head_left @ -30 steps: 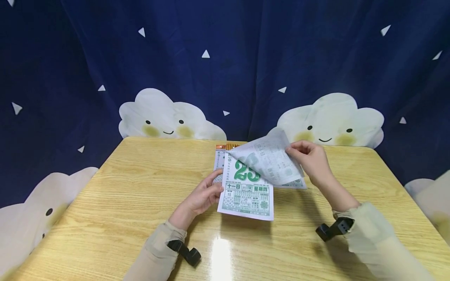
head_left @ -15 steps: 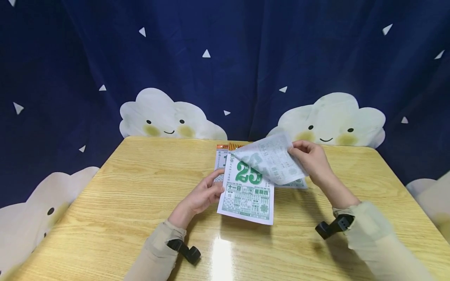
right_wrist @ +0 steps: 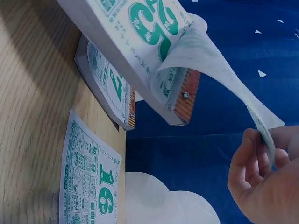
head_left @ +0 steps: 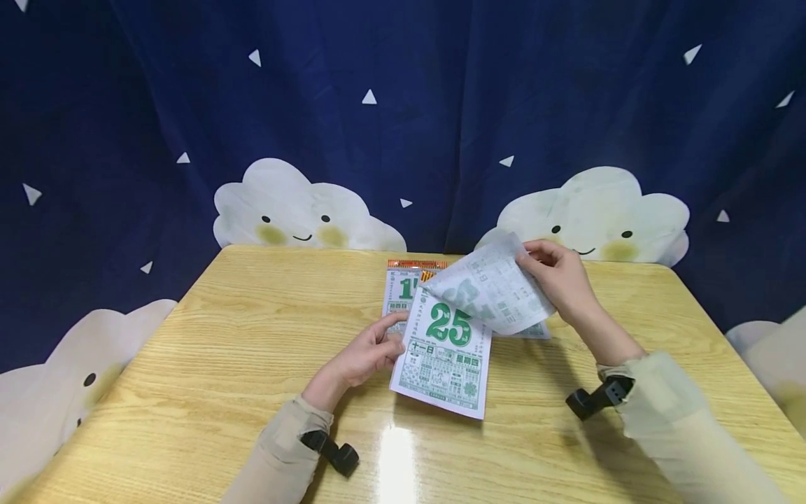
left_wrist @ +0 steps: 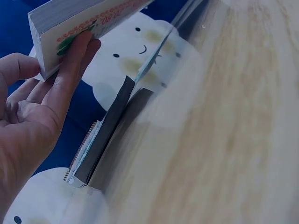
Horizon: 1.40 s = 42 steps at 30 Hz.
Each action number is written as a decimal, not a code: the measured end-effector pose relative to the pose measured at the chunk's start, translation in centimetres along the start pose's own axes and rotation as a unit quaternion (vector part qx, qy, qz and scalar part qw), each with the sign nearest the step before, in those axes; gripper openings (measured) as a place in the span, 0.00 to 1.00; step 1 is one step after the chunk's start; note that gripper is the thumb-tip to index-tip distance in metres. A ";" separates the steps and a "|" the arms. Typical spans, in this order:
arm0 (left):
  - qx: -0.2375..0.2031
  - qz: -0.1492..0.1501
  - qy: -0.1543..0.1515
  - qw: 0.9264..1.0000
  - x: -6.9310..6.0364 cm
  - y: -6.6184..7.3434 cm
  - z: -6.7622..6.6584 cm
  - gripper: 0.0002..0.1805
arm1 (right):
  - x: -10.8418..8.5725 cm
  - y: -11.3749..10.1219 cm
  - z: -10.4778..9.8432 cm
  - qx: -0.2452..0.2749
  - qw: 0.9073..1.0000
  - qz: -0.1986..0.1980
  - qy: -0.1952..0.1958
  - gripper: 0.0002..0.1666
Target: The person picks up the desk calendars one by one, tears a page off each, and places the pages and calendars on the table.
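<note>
My left hand [head_left: 365,355] grips a thick tear-off calendar [head_left: 441,378] by its left side, tilted above the table. Its face shows a green 25. In the left wrist view the fingers lie against the calendar's back [left_wrist: 88,23], which has red and green print. My right hand [head_left: 563,280] pinches the free edge of a thin page [head_left: 504,283], lifted and curled back from the calendar's face. The right wrist view shows that page [right_wrist: 219,70] still joined near the orange-striped binding [right_wrist: 187,95]. A second calendar [head_left: 397,288], showing 17, lies behind, partly covered.
A loose sheet with a green 16 [right_wrist: 91,182] lies on the wooden table [head_left: 252,336]; only its corner shows in the head view. A dark blue curtain [head_left: 403,126] with clouds and triangles hangs behind the table's far edge.
The held calendar has tilted and shifted toward me, showing more of the 25 and of the calendar behind. My right hand has moved slightly up and right with the page.
</note>
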State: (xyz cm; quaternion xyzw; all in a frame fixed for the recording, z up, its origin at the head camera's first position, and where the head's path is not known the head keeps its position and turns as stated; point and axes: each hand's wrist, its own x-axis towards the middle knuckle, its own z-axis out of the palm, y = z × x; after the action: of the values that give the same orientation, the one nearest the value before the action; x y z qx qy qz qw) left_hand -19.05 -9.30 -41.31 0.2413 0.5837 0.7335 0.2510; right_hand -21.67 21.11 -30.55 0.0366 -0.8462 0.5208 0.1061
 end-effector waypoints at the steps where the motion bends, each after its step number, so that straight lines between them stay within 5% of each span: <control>1: -0.001 -0.002 0.000 1.000 0.0 0.0 0.0 0.32 | 0.0 0.0 0.0 0.001 1.000 0.000 0.000 0.20; 18: 0.013 -0.010 0.009 1.000 0.1 -0.1 0.2 0.32 | 0.4 -0.2 0.2 0.042 0.998 0.016 0.035 0.13; 22: -0.013 -0.003 0.026 1.000 0.1 -0.2 0.4 0.32 | 0.2 -0.2 0.0 0.069 0.996 0.046 0.032 0.08; 27: -0.080 0.024 0.049 0.995 -0.1 -0.1 0.0 0.32 | 0.0 -0.2 -0.5 0.174 0.981 0.083 0.032 0.06; 36: -0.092 0.045 0.049 0.994 -0.5 0.2 -0.6 0.32 | 0.1 -0.2 -1.1 0.109 0.991 0.079 0.025 0.16; 42: -0.094 0.040 0.061 0.993 -0.6 0.3 -0.8 0.32 | 0.1 0.2 -2.0 0.187 0.977 0.090 0.046 0.05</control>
State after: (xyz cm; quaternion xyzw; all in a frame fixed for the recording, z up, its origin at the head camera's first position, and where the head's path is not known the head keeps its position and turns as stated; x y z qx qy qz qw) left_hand -19.13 -10.39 -41.24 0.1948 0.5160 0.8080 0.2069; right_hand -21.51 22.98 -29.89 -0.0443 -0.7278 0.6786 0.0888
